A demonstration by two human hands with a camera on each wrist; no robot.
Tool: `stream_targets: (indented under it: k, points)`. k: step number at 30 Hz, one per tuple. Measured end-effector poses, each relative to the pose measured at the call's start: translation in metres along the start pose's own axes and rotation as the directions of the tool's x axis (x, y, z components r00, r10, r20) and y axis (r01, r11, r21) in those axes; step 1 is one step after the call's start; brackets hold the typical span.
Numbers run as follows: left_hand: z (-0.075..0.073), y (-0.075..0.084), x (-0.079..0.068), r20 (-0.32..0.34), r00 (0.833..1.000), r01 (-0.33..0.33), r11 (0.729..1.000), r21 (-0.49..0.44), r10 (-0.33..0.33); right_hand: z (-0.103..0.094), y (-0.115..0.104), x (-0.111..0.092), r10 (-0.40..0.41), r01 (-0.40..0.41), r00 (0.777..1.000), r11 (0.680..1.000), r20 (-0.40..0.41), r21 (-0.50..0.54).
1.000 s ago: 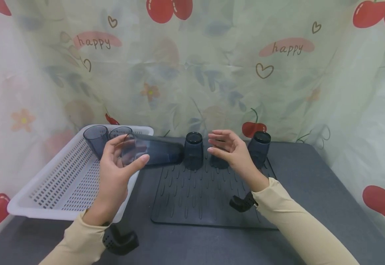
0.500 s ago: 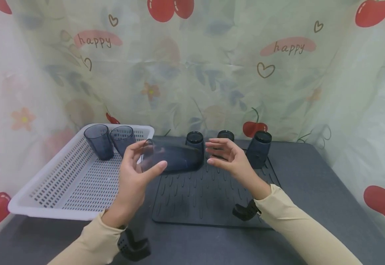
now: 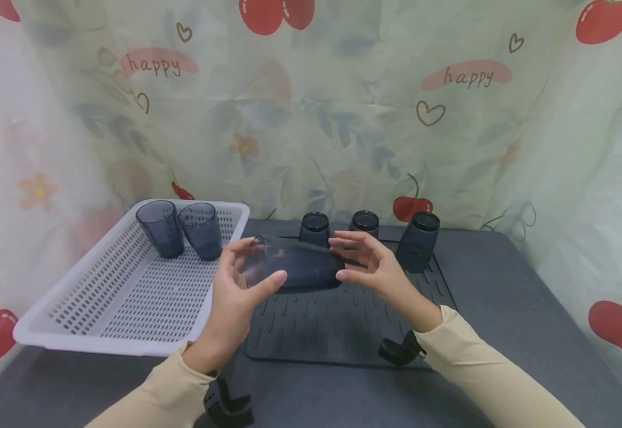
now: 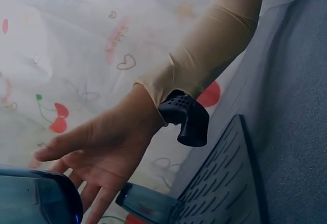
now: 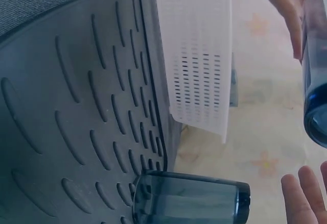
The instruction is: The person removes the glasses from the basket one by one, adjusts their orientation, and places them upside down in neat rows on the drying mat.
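While the left hand (image 3: 236, 291) grips a see-through blue-grey tapered tumbler (image 3: 302, 266) above a black ribbed mat (image 3: 316, 336), its long axis lies sideways in the head view, mouth left. The left-wrist view shows the right hand (image 4: 110, 147) spread beside its base; the right-wrist view shows them apart.

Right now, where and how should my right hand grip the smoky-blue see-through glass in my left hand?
Probably wrap the closed base from the right: the glass is held sideways, base facing your right hand, while your left hand occupies the rim end.
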State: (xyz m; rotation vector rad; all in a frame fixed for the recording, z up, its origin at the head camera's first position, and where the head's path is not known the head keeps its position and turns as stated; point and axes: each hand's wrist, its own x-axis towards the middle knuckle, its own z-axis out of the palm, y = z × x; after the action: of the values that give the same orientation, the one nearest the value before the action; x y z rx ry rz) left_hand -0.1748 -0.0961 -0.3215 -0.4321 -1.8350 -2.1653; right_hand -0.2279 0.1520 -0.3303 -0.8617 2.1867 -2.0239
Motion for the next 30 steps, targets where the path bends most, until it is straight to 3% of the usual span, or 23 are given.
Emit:
stream_targets:
  k: [7,13,16,30]
  points:
    - [0.007,-0.006,-0.003,0.015,0.999,0.029,1.000,-0.009,-0.029,0.003,0.002,-0.004,-0.012,0.013,0.999,0.999,0.039,-0.043]
    - [0.010,-0.014,-0.004,0.016,1.000,0.015,1.000,-0.024,-0.015,0.006,0.008,-0.005,-0.061,0.055,0.993,0.997,0.099,0.062]
    - [0.011,-0.018,-0.005,0.023,1.000,0.011,0.999,-0.042,-0.010,0.007,0.012,-0.006,-0.051,0.039,0.992,0.993,0.117,0.108]
    - [0.014,-0.026,-0.008,0.059,0.998,0.027,0.996,-0.082,-0.022,0.016,0.018,-0.012,0.011,-0.015,0.994,0.999,0.110,0.032]
